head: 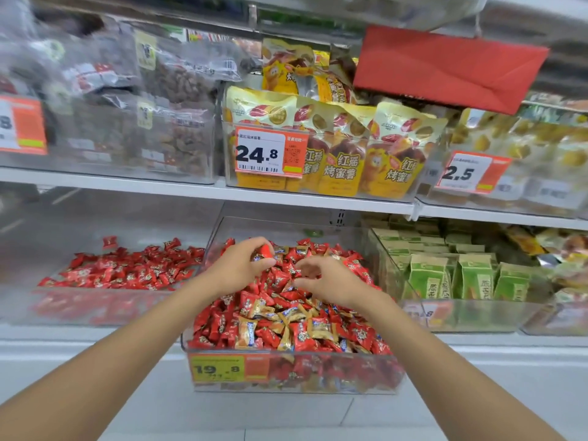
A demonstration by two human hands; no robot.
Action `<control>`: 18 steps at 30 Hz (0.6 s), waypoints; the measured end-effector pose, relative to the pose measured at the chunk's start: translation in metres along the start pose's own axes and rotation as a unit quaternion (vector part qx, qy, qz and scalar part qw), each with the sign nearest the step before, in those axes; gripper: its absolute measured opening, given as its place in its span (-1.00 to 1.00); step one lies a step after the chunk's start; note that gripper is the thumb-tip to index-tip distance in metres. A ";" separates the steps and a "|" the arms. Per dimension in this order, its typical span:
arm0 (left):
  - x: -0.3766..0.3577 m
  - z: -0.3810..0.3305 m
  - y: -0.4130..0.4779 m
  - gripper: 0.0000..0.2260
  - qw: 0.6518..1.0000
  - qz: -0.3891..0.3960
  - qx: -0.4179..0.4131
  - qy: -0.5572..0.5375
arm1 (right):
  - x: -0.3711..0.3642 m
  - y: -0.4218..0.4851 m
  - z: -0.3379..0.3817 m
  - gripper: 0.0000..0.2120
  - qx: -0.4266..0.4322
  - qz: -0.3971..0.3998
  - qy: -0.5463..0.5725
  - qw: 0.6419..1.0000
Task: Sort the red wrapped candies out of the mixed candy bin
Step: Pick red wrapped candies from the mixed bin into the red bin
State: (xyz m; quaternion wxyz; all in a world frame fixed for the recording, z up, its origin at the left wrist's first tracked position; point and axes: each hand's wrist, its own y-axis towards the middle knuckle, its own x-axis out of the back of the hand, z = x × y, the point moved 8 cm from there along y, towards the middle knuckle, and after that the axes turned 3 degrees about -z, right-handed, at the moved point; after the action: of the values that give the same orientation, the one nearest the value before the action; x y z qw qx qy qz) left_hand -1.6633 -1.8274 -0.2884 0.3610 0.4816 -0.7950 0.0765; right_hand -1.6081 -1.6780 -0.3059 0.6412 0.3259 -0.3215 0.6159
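A clear plastic bin on the lower shelf holds a mix of red wrapped candies and gold wrapped candies. My left hand hovers over the far left part of the bin and pinches a red candy between thumb and fingers. My right hand is just to its right over the pile, fingers curled loosely with thumb out; nothing shows in it. To the left, another clear bin holds only red candies.
Green snack packs fill the bin to the right. The shelf above carries yellow sweet-potato bags, clear bags of nuts and price tags. A red sign hangs at upper right.
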 end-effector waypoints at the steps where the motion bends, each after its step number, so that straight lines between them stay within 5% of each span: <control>1: 0.004 0.001 -0.002 -0.92 1.000 -0.003 0.007 0.002 | -0.012 0.002 0.001 -0.42 -0.010 0.039 -0.001 0.999; 4: 0.007 0.001 -0.011 -0.93 1.000 0.007 0.019 0.016 | -0.036 0.003 0.000 -0.25 -0.017 0.114 -0.076 0.990; 7: 0.004 -0.003 -0.018 -0.96 0.999 0.030 0.031 0.003 | -0.038 0.004 0.000 -0.51 -0.005 0.116 -0.080 0.990; 12: 0.009 0.006 -0.018 -0.87 0.996 -0.007 0.086 -0.019 | -0.004 0.001 0.002 -0.73 0.015 0.021 -0.004 1.000; 18: -0.020 0.016 -0.016 -0.93 0.995 0.056 0.071 0.034 | 0.035 -0.010 -0.005 -0.84 0.012 -0.056 0.049 0.997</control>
State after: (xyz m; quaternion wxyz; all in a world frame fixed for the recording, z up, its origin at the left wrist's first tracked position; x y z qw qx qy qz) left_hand -1.6528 -1.8283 -0.3166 0.3477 0.4577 -0.8006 0.1693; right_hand -1.5966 -1.6540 -0.2808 0.6857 0.3207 -0.2636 0.5979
